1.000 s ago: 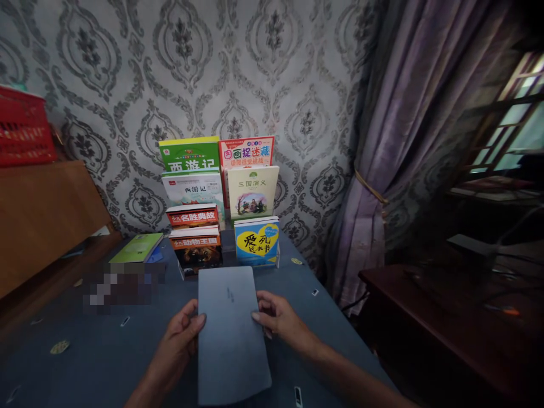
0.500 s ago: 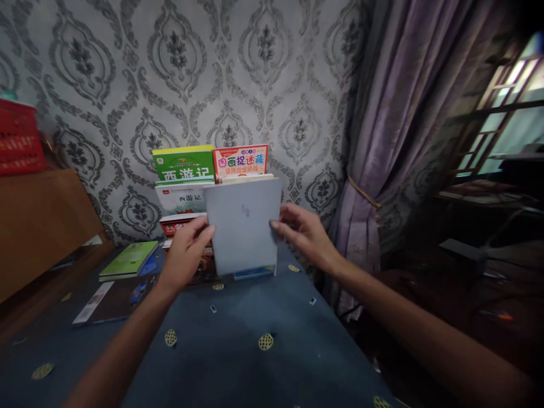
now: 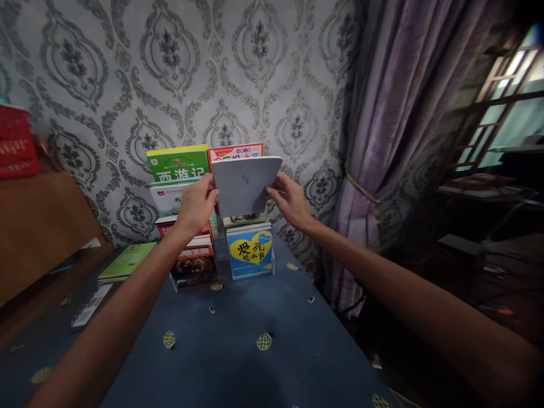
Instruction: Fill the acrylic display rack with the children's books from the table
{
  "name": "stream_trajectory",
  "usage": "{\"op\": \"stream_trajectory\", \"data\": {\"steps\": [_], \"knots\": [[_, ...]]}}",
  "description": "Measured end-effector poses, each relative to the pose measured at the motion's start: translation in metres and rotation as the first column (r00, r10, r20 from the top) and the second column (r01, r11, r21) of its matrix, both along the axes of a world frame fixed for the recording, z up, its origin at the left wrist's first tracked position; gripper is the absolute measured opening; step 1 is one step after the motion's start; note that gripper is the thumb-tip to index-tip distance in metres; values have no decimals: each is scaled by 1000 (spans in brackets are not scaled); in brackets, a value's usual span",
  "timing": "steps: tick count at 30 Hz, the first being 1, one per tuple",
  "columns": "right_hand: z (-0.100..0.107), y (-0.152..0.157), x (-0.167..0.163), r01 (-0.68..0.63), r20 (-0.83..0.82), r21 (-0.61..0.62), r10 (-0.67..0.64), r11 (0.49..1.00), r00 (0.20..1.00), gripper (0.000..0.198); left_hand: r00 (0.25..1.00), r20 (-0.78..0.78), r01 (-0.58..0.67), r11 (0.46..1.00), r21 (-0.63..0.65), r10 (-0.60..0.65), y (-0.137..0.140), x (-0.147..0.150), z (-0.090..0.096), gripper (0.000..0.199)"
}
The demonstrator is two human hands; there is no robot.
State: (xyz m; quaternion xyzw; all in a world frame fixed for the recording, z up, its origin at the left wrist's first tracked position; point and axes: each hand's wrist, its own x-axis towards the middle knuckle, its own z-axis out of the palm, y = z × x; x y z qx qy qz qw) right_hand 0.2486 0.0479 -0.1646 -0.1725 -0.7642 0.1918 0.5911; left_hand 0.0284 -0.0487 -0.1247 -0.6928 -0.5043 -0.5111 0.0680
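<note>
Left grip (image 3: 197, 203): I pinch the grey book (image 3: 246, 192).
Right grip (image 3: 291, 199): pinched on its opposite edge.
Below: upright blue book (image 3: 250, 255).

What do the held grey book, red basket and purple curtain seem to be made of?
Grey book: probably paper or card, matte; its cover shows no glare. Red basket: likely plastic, finish unclear; slotted wall. Purple curtain: fabric, slight sheen; soft folds.

Slim bare forearms (image 3: 361, 262); left grip (image 3: 197, 205), right grip (image 3: 291, 200) bare.

Left arm (image 3: 131, 300) and right arm (image 3: 382, 269) stretched forward, left grip (image 3: 196, 205) and right grip (image 3: 292, 203) pinching, thumbs (image 3: 275, 195) turned inward
</note>
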Motion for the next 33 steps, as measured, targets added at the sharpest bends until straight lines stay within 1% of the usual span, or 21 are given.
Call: {"op": "stream_trajectory", "data": {"steps": [3, 7, 11, 14, 19, 25, 29, 33], "knots": [[-6, 5, -2, 22, 19, -5, -22, 1000, 1000, 23, 1000, 12, -10, 1000, -20, 11, 8, -3, -5, 12], [-12, 13, -3, 46, 53, -17, -45, 999, 998, 21, 1000, 12, 18, 1000, -17, -18, 18, -8, -12, 23], [-16, 24, -2, 3, 46, -8, -2, 1000, 999, 22, 1000, 18, -5, 998, -59, 6, 23, -7, -16, 25], [-19, 32, -1, -29, 28, 11, 28, 1000, 999, 21, 999, 23, -44, 992, -117, 47, 23, -3, -17, 24], [-23, 38, 1, -24, 40, 3, 24, 1000, 999, 19, 996, 16, -78, 982, -173, 82, 23, 4, -18, 24], [-26, 42, 3, -9, 51, -31, 11, 999, 999, 18, 993, -39, -120, 978, -171, 115, 24, 8, -18, 26], [-25, 43, 3, -10, 22, -16, 10, 1000, 1000, 17, 994, -27, -109, 980, -169, 106, 24, 8, -16, 30], [-28, 45, 1, -19, 17, -13, 20, 1000, 1000, 15, 997, -17, -80, 976, -203, 78, 23, 7, -16, 31]]}}
